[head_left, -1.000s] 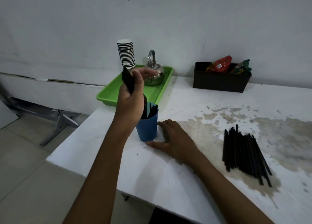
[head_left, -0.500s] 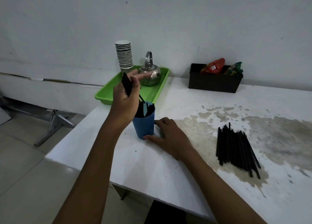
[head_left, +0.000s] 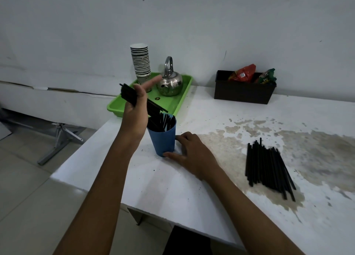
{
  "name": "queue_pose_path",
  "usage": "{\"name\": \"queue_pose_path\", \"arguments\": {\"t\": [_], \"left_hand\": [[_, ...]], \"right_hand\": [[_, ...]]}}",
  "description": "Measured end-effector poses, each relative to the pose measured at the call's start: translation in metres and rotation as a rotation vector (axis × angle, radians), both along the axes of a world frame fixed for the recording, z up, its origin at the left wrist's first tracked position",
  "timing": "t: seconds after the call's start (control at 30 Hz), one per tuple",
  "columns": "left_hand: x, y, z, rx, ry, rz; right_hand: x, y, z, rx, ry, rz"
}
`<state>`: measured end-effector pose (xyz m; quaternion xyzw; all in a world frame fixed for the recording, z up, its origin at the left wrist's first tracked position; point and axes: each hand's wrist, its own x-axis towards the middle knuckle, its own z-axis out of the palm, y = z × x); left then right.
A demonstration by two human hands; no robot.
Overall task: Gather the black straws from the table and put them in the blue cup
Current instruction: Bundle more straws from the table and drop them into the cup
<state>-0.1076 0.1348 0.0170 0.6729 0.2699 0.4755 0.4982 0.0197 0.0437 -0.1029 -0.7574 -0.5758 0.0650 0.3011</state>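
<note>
Straws in hand [head_left: 129, 94]: a black bundle, tilted, lower ends leaning over the cup's mouth; whether those ends are inside the rim I cannot tell.
Cup [head_left: 162, 139]: blue, upright near the table's left edge, already bristling with straws [head_left: 165, 121] that lean every way.
Pile [head_left: 268, 168]: the rest of the straws lie flat, well to the right of the cup.
Risk, spill: the bundle comes in at a slant, so I judge some ends may catch the rim or the straws already inside and slide out onto the table.
Risk, tip: the cup looks light and top-heavy; a sideways push from the bundle could knock it toward the table edge, which is near.
Left hand [head_left: 135, 110]: above and left of the cup, fingers curled round the bundle, forefinger stuck out straight.
Right hand [head_left: 192, 153]: just right of the cup, resting on the table, thumb and fingertips touching the cup's lower wall, loosely spread and not wrapped round it.
Table [head_left: 192, 193]: white, stained brown to the right of the cup.
</note>
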Motion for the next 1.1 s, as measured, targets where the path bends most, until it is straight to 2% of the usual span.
{"name": "queue_pose_path", "arguments": {"t": [0.1, 0.17, 0.4, 0.63, 0.93, 1.1], "left_hand": [[0.001, 0.003, 0.003, -0.088, -0.054, -0.039], [0.001, 0.005, -0.002, -0.109, -0.024, -0.055], [0.001, -0.002, -0.015, -0.042, 0.025, -0.064], [0.001, 0.006, -0.005, -0.225, -0.211, -0.032], [0.007, 0.014, -0.026, 0.111, -0.095, -0.090], [-0.001, 0.018, -0.038, 0.112, -0.030, -0.155]], "right_hand": [[0.000, 0.000, 0.000, 0.004, 0.009, 0.004], [-0.001, 0.000, 0.000, 0.004, 0.012, 0.005], [0.000, -0.001, 0.000, 0.009, 0.016, 0.005], [-0.001, -0.001, 0.001, 0.009, 0.016, 0.012], [0.000, -0.001, 0.001, -0.001, -0.006, 0.007], [0.000, -0.002, 0.002, 0.001, 0.002, 0.009]]}}
